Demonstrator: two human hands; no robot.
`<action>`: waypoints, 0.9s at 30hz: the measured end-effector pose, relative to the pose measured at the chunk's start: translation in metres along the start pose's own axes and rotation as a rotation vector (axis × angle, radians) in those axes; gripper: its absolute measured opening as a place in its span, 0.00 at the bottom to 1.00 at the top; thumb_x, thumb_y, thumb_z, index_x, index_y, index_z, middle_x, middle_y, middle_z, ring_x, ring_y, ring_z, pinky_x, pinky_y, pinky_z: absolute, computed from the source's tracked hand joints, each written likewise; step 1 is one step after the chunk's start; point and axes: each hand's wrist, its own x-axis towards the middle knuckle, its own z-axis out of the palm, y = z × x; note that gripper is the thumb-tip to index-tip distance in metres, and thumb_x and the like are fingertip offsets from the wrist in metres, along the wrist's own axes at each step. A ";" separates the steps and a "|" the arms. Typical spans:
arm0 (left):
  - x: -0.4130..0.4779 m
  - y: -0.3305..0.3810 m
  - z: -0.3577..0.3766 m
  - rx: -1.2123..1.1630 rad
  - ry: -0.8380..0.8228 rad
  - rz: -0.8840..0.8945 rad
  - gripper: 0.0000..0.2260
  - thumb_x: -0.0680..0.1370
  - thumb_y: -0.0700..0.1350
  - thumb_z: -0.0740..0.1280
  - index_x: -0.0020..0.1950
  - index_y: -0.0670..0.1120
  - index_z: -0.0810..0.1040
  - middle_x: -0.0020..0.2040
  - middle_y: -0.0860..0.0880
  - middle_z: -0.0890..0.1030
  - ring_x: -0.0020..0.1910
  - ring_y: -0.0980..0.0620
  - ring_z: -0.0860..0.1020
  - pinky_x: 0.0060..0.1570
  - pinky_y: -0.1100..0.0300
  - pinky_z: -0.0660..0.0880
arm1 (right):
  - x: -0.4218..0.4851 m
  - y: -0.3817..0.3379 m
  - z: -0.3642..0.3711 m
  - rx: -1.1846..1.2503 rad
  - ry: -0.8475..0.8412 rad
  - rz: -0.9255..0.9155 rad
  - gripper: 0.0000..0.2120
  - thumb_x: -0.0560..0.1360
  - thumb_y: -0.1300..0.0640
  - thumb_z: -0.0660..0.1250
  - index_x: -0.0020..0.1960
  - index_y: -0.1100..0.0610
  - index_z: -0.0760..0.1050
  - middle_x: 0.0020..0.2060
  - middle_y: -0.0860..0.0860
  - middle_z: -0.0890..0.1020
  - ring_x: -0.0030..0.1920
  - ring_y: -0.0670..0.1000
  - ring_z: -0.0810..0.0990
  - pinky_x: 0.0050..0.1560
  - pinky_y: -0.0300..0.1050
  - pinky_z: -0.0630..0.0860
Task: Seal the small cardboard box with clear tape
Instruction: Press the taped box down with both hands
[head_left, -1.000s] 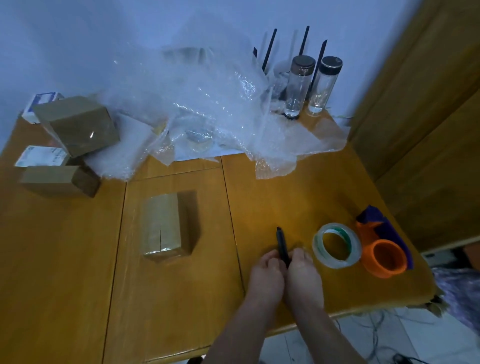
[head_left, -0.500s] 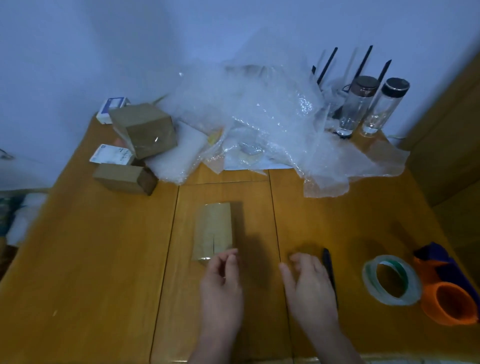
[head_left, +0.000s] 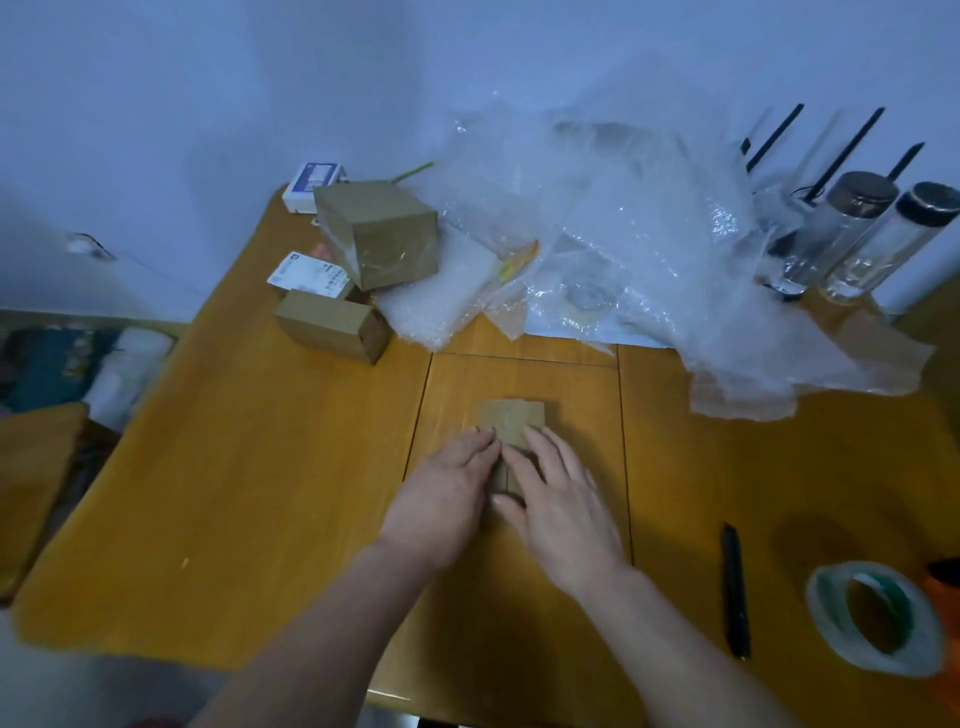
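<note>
The small brown cardboard box (head_left: 511, 422) lies flat in the middle of the wooden table (head_left: 249, 467). My left hand (head_left: 447, 493) and my right hand (head_left: 558, 499) rest palm-down side by side on its near half, fingers laid over the top flaps, covering most of the box. Only its far end shows. A roll of clear tape (head_left: 875, 618) lies flat at the right near edge, apart from both hands. A black pen (head_left: 735, 590) lies between the tape and my right hand.
Two brown boxes (head_left: 379, 234) (head_left: 332, 325) and small white cartons (head_left: 309, 275) sit at the back left. Crumpled bubble wrap (head_left: 613, 228) fills the back. Two glass bottles (head_left: 841, 228) stand back right. An orange tape dispenser (head_left: 945, 603) is at the right edge.
My hands left the pen, moved left and forward, and came down on the small box. The view swung left, so the tape and pen now sit further right.
</note>
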 end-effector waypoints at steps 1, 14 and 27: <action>-0.001 -0.001 0.003 0.021 -0.020 0.002 0.26 0.84 0.43 0.62 0.82 0.45 0.62 0.83 0.47 0.62 0.82 0.49 0.61 0.80 0.53 0.59 | -0.001 0.003 0.002 -0.022 0.004 -0.015 0.31 0.78 0.37 0.54 0.78 0.50 0.63 0.79 0.52 0.62 0.80 0.55 0.55 0.74 0.58 0.65; -0.007 -0.006 0.008 0.110 -0.089 0.051 0.28 0.87 0.50 0.53 0.84 0.45 0.48 0.86 0.46 0.47 0.84 0.50 0.45 0.81 0.58 0.41 | -0.001 0.021 0.021 -0.111 0.042 -0.114 0.33 0.76 0.37 0.61 0.76 0.52 0.68 0.75 0.53 0.70 0.78 0.58 0.63 0.68 0.58 0.75; -0.004 -0.010 -0.005 0.203 -0.220 0.070 0.28 0.87 0.55 0.47 0.85 0.46 0.47 0.86 0.49 0.47 0.84 0.51 0.44 0.83 0.51 0.46 | 0.005 0.035 0.012 -0.131 0.009 -0.210 0.37 0.71 0.36 0.70 0.75 0.50 0.67 0.75 0.52 0.69 0.77 0.57 0.61 0.68 0.59 0.75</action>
